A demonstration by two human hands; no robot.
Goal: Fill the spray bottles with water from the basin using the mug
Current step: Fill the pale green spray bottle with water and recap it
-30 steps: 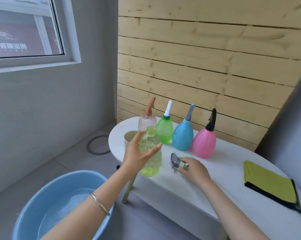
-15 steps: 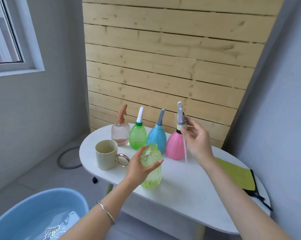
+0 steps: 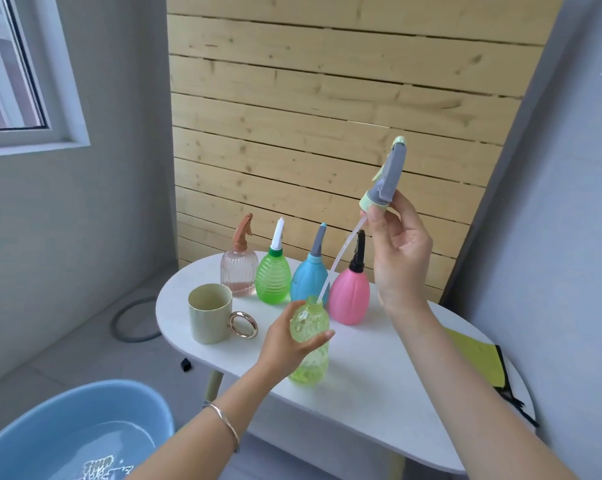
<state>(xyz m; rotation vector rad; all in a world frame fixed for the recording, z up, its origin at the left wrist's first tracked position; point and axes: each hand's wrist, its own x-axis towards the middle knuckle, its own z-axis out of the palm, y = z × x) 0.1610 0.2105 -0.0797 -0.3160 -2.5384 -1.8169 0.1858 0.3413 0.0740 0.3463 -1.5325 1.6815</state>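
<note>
Bottle (image 3: 308,365) stands on the table (image 3: 361,403), left grip (image 3: 284,344) curled round it; right grip (image 3: 400,251) pinches the spray head (image 3: 387,178), tube (image 3: 341,258) tip at the mouth. Lower it straight, bottle steady, then screw tight.

The basin (image 3: 84,405) runs off the bottom-left edge, a mark (image 3: 98,466) in its water unreadable. The right arm (image 3: 465,393) covers part of the cloth (image 3: 472,355). The left hand (image 3: 285,344) hides the bottle's (image 3: 310,367) near side; the sprayer's (image 3: 387,178) tube (image 3: 341,259) tip seems inside its neck.
</note>
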